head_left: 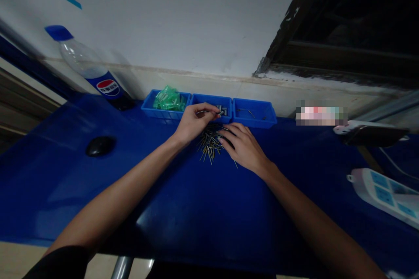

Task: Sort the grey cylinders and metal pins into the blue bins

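My left hand [195,121] reaches over the front of the middle blue bin [231,111], thumb and fingers pinched together. Whatever is between its fingertips is too small to make out. Small grey metal pieces [223,110] lie in that bin. Just below, a loose pile of thin metal pins [209,144], some silvery and some yellowish, spreads on the blue table. My right hand [244,144] rests at the pile's right side with its fingers curled in. Its fingertips touch the pile, and I cannot make out what they hold.
The left blue bin [147,107] holds green plastic packets [169,99]; a few thin pieces lie in the right bin [270,117]. A cola bottle [106,85] and black mouse [100,146] stand left. A phone [373,134] and white power strip [386,192] are right.
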Demonstrator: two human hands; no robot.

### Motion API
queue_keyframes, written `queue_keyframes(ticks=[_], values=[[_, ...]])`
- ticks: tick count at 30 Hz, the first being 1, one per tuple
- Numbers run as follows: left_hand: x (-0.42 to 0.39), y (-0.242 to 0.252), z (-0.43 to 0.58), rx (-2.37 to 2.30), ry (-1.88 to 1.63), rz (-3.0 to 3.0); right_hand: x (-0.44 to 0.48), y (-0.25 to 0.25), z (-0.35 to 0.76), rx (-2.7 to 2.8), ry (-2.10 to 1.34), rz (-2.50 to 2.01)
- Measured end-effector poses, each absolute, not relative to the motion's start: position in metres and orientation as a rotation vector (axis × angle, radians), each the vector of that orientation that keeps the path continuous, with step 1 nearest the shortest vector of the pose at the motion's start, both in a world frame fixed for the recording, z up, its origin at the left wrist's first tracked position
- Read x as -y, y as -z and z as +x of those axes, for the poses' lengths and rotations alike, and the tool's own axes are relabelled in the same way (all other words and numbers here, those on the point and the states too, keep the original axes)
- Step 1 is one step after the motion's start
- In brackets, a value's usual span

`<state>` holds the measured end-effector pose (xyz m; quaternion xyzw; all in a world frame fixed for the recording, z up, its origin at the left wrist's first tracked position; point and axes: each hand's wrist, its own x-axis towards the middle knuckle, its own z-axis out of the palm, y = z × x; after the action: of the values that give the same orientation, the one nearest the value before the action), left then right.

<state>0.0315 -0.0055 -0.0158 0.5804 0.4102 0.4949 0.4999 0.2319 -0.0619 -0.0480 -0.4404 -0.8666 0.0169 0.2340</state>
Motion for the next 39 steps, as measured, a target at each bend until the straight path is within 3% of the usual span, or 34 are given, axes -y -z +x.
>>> queue_keyframes(ticks=[39], values=[[0.0069,0.0139,0.0309,-1.01,-1.174,1.502,0.0591,0.0553,0.2327,2.314,-0.278,-1.146]])
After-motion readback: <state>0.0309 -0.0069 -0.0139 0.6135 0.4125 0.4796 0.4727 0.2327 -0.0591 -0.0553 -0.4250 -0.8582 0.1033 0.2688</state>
